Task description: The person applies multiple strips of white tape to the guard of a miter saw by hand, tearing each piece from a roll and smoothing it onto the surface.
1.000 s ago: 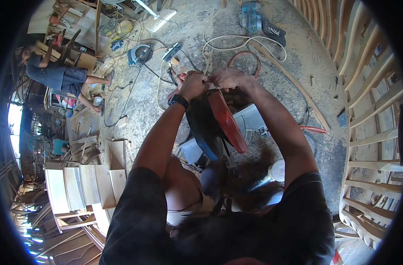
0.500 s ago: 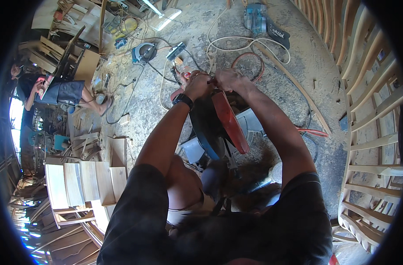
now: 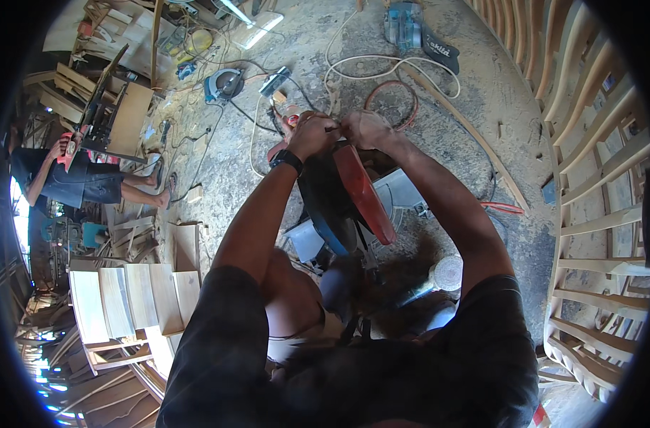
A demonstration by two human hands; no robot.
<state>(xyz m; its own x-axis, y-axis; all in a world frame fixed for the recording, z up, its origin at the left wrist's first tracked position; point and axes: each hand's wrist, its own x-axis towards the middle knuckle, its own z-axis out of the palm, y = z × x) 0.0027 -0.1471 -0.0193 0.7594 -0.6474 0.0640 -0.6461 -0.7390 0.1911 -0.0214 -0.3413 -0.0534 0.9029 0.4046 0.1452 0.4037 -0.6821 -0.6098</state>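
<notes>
Smooth red cover slants beside rounded dark casing.

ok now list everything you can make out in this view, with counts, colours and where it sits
machine: one, red and black, under the hands
circular saw: one, teal and dark, floor, upper left
power tool with bag: one, teal and black, floor, top
pale cord: count unclear, off-white, looped near top
wooden strip: one, tan, floor, right of hands
curved slats: many, light wood, right edge
boards: several, pale wood, lower left
co-worker: one, dark clothes, far left, holding a red tool
floor: one, dusty grey, throughout
wristband: one, black, left wrist
left hand, right hand: two, side by side, centre
</notes>
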